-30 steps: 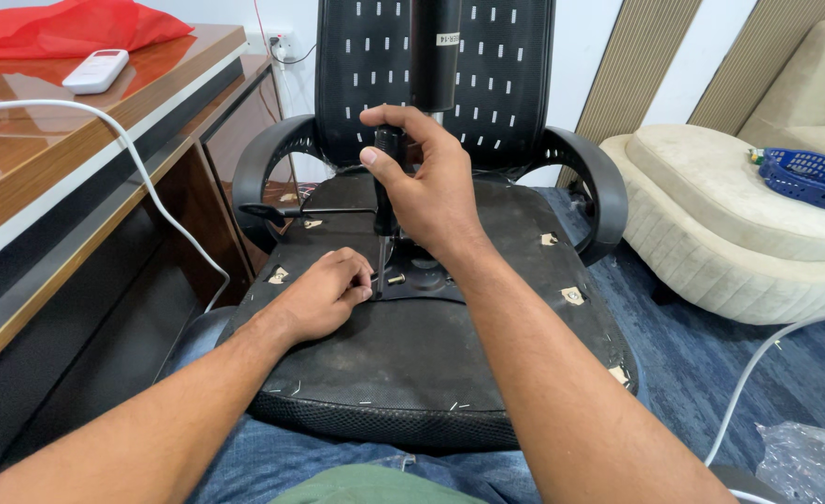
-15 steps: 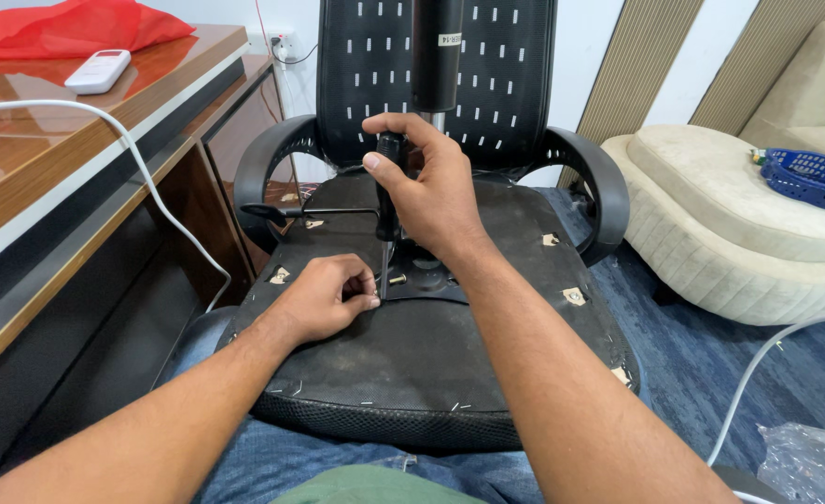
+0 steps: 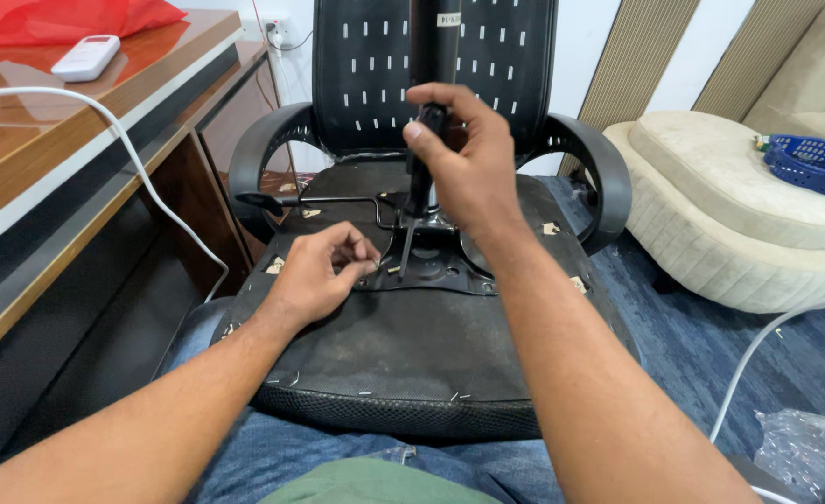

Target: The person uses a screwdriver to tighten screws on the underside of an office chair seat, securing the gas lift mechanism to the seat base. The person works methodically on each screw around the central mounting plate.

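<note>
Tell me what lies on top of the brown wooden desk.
On the brown wooden desk: a white remote control, a red cloth, a white cable. What the cloth covers is hidden.

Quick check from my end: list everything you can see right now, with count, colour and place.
office chair: 1, black, upturned on the lap, underside showing
metal mounting plate: 1, black, centre of seat underside
screwdriver: 1, black handle, upright over the plate
desk: 1, brown wood, left
remote control: 1, white, on desk
red cloth: 1, desk far end
cable: 1, white, hanging off the desk
sofa: 1, beige, right
basket: 1, blue, on sofa
plastic bag: 1, clear, floor right
left hand: pinching at plate edge
right hand: gripping screwdriver
</note>
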